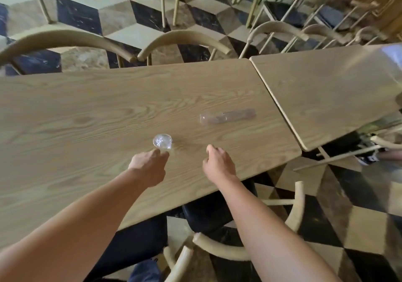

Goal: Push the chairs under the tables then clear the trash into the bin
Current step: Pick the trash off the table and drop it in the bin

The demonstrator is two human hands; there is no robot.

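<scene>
Soft, even daylight; glare on the far table (387, 57) at right; edges blurred and bent by wide-angle distortion

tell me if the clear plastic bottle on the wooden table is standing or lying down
Lying down. The clear plastic bottle rests lengthwise on the wooden table, beyond both hands and touched by neither.

The left hand (150, 165) reaches to a clear plastic cup (162, 141), and its fingertips blur into the cup's rim, so contact cannot be told. The clear bottle (227, 116) lying farther off is smeared; its cap end is hard to make out. The right hand (218, 162) shows only its back, fingers curled out of sight. The second table (326, 90) is cut by the right edge, and the far chairs (322, 31) there are blurred
</scene>
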